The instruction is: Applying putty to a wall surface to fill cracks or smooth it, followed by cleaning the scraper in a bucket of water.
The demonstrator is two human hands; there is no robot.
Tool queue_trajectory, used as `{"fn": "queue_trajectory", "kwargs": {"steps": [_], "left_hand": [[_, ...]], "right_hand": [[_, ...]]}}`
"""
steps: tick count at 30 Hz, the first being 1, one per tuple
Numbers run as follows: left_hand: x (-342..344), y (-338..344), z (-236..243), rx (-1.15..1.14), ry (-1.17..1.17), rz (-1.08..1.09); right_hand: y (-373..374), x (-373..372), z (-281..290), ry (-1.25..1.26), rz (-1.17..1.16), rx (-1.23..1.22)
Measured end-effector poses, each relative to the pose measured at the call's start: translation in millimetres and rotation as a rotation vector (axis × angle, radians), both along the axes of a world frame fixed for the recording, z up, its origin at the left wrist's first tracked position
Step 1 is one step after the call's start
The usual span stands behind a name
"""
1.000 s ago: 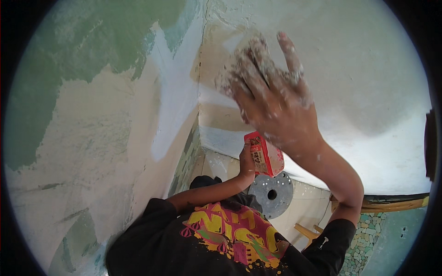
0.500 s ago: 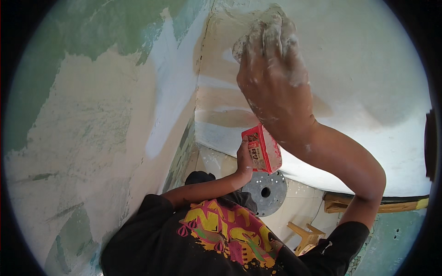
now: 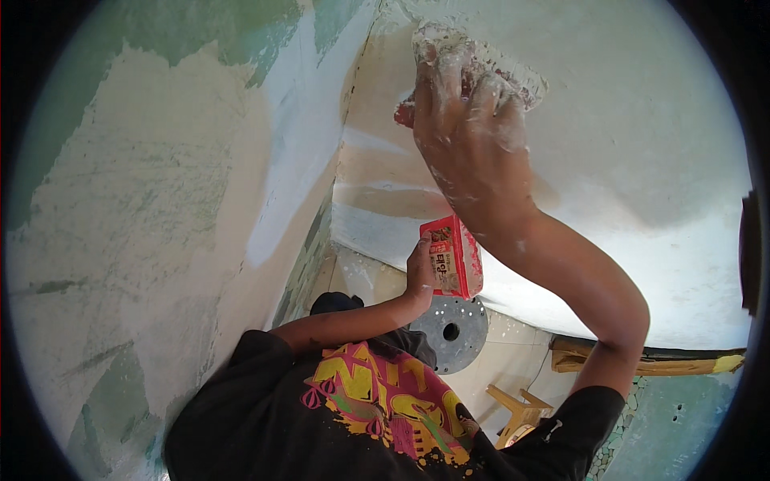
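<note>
High against the pale wall [image 3: 609,136], my right hand [image 3: 473,136] grips a flat reddish spreader [image 3: 520,78] smeared with white filler. My fingers lie over its back, coated in the same wet paste. Lower down, my left hand [image 3: 419,268] is wrapped round the side of a red rectangular plastic tub [image 3: 455,256] with a printed label. Its inner wall carries white smears; how much it holds is hidden. The tub is just below my right wrist. Fresh filler covers the wall around the corner seam.
The left wall [image 3: 144,192] has patchy filler over green paint. Below are a dark round disc [image 3: 451,330] with a centre hole, a yellowish wooden stool [image 3: 520,413], and a wooden beam [image 3: 658,362] along the right wall's lower edge.
The spreader has tilted and now shows more of its back and edge, with my right hand slightly lower. The view has shifted a little; the tub stays in my left hand.
</note>
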State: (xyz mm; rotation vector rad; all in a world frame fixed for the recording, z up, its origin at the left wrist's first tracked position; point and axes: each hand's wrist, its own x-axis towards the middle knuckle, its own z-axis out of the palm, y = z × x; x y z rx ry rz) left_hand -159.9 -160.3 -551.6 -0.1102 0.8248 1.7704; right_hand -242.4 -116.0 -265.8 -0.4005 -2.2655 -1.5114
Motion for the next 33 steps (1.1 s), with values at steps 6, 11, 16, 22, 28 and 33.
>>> {"fn": "queue_trajectory", "kwargs": {"steps": [6, 11, 16, 22, 28, 33], "left_hand": [[5.9, 5.0, -39.2, -0.004, 0.031, 0.009], [11.8, 2.8, -35.4, 0.012, 0.099, 0.088], [-0.1, -1.5, -0.3, -0.066, 0.12, 0.093], [5.0, -2.9, 2.4, -0.102, 0.081, 0.047], [12.2, 3.1, -22.5, -0.124, 0.373, 0.064], [13.2, 2.7, -55.9, -0.039, 0.22, -0.045]], "right_hand": [[-30.5, -22.7, 14.5, 0.199, 0.082, -0.406], [-20.1, -19.8, -13.9, 0.361, 0.068, -0.341], [-24.7, -12.7, -16.7, 0.46, 0.127, -0.634], [-22.0, -15.8, -32.7, 0.456, 0.14, -0.545], [-33.1, -3.9, -17.7, 0.524, 0.202, -0.652], [-8.1, -29.8, -50.2, 0.41, 0.303, -0.484]]}}
